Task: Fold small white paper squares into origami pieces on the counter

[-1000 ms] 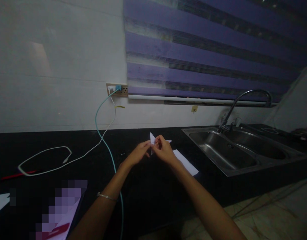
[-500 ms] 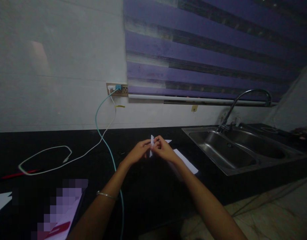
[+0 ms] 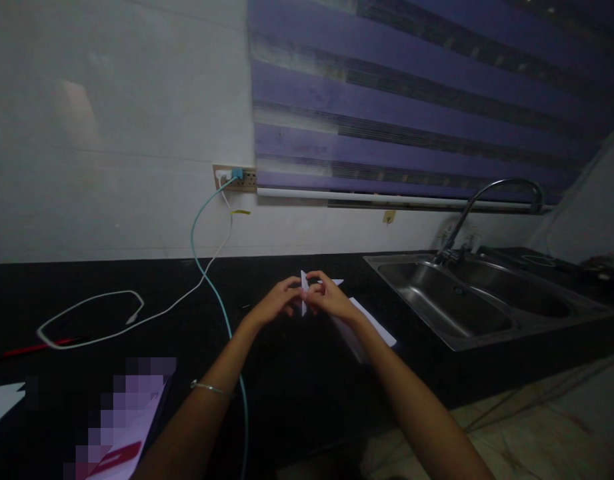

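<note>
The folded paper [image 3: 304, 281], white and pointed, stands upright between both hands above the counter [image 3: 287, 407]. It now shows a narrower sliver than a second ago, so it has probably been turned or pressed flatter; which, I cannot tell. The left hand [image 3: 277, 300] and right hand [image 3: 333, 298] pinch it from either side, fingers curved. Beyond the right fingers lies a flat white point [image 3: 337, 282]; nearer, a smooth white sheet [image 3: 375, 324] rests on the glossy black counter, beside the brushed-metal sink [image 3: 437, 300].
</note>
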{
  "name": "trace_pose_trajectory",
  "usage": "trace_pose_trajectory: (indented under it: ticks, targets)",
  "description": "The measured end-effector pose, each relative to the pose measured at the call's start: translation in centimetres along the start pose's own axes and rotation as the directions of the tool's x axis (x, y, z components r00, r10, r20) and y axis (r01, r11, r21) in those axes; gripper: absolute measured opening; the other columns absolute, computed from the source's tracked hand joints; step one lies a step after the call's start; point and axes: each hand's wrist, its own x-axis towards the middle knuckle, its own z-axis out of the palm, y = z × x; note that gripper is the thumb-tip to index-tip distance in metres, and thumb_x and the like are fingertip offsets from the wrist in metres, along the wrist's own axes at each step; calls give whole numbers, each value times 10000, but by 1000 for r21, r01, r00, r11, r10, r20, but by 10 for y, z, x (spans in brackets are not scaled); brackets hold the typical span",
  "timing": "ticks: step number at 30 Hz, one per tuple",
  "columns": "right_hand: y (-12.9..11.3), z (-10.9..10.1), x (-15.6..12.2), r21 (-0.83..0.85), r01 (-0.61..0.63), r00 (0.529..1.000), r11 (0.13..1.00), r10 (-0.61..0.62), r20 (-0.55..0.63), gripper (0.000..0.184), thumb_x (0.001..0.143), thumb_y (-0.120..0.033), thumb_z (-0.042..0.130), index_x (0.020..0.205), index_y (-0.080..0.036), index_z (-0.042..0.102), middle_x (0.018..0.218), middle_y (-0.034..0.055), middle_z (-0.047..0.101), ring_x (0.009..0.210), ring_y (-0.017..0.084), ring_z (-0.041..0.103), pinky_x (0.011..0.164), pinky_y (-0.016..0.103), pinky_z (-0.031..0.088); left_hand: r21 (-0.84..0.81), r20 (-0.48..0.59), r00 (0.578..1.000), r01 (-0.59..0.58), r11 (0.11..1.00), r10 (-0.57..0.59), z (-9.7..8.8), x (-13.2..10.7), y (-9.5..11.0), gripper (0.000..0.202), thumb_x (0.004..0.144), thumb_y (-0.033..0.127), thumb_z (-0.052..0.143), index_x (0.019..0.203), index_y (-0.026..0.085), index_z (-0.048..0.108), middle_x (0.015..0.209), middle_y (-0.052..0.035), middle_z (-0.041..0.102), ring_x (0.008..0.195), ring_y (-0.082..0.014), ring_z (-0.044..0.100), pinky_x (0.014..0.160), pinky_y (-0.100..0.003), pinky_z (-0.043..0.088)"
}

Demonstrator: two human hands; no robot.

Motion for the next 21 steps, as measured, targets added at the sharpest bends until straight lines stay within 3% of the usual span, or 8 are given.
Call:
trace_pose_trajectory:
  ticks: [11, 15, 18, 21]
  targets:
    - [-9, -3, -3, 98, -32, 997, 995, 25, 68, 487, 743, -337, 698, 1149, -205, 465, 647, -62, 564, 484, 97, 527, 487, 224, 442, -27, -2, 1000, 23, 999, -23, 2, -5, 4, 374, 826, 408, 588, 1107, 181, 490, 846, -62, 661, 691, -163, 657, 447, -174, 402]
    - [-5, -1, -1, -186, 31, 998, 982, -39, -42, 364, 805, -272, 599, 1141, -201, 480, 620, -64, 526, 493, 103, 508, 497, 219, 404, 47, -25, 999, -18, 999, 20, 1, 0, -6, 320, 852, 394, 538, 1079, 178, 476, 779, -32, 646, 623, -142, 633, 433, -176, 382]
    - [-5, 2, -3, -527, 81, 975, 846, -176, -133, 285, 807, -163, 542, 1091, -184, 535, 650, -35, 541, 566, 115, 511, 557, 227, 377, 139, -37, 997, -57, 989, 63, 0, 3, -14, 294, 865, 385, 506, 1072, 179, 475, 740, -12, 623, 586, -132, 606, 428, -184, 376]
    - [-8, 6, -5, -705, 104, 966, 701, -240, -96, 262, 820, -148, 532, 1080, -171, 558, 725, 11, 598, 661, 146, 548, 621, 251, 367, 231, -54, 997, -45, 972, 59, 3, 3, -16, 312, 869, 406, 497, 1088, 186, 477, 730, -3, 622, 546, -126, 576, 439, -198, 379]
